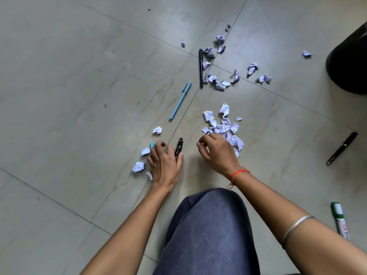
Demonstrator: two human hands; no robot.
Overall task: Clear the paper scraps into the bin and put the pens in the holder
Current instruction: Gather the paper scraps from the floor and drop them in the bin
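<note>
Crumpled white paper scraps lie on the tiled floor in a near pile (222, 126) and a far scatter (218, 80). A few loose scraps (138, 166) sit by my left hand (164, 161). That hand is palm down with curled fingers, and a short dark pen (179, 144) is pinched between thumb and forefinger. A teal pen tip (152, 145) peeks out beyond its fingers. My right hand (216, 151) hovers at the near pile's edge, fingers bent and apart, holding nothing. A light blue pen (180, 101), a long black pen (201, 68), another black pen (342, 147) and a green marker (340, 221) lie around.
A dark round bin (349, 62) stands at the right edge, with one stray scrap (307, 54) near it. My knee in blue fabric (210, 225) fills the lower middle. No pen holder is in view.
</note>
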